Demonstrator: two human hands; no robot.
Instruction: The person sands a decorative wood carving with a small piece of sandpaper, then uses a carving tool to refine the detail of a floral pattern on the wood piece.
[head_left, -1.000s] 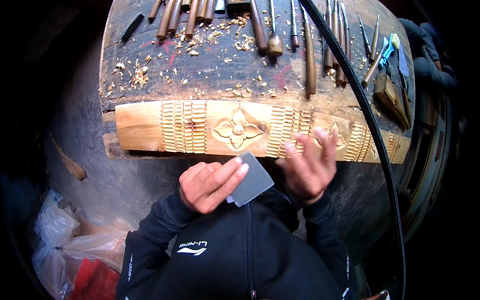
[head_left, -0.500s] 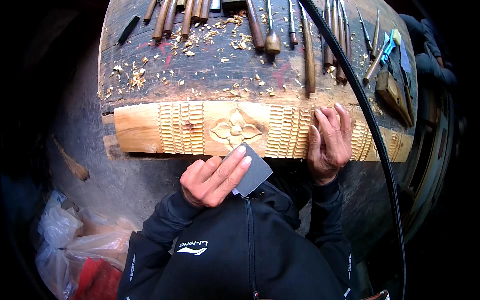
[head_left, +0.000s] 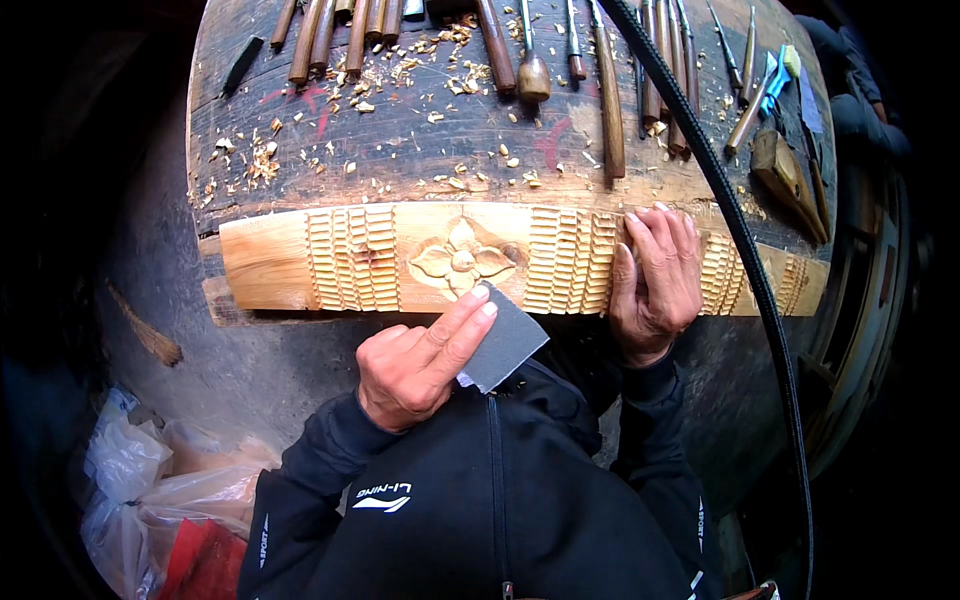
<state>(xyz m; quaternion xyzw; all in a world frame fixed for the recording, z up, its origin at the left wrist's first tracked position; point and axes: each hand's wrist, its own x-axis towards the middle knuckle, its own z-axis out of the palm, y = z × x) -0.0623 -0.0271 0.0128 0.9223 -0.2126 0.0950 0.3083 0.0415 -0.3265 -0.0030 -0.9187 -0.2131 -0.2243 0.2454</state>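
Observation:
A pale wooden board [head_left: 262,258] carved with ridged bands and a four-petal flower [head_left: 462,258] lies along the bench's near edge. My left hand [head_left: 422,368] holds a square of grey sandpaper [head_left: 508,342] between fingers and thumb, two fingertips on its face, its upper corner at the flower's lower petal. Whether the paper touches the wood I cannot tell. My right hand [head_left: 652,285] grips the board right of the flower, fingers bent over it toward the back edge, covering some carving.
The worn bench [head_left: 380,140] carries several chisels [head_left: 610,120], shavings, a wooden mallet [head_left: 785,180] and a blue brush [head_left: 778,85]. A black cord [head_left: 730,215] crosses on the right. A broom [head_left: 150,330] and plastic bags [head_left: 150,480] are at lower left. A person's legs [head_left: 865,125] show at upper right.
My right hand has moved from hovering with blurred fingers to resting on the board. My left hand has shifted slightly up with the sandpaper toward the flower.

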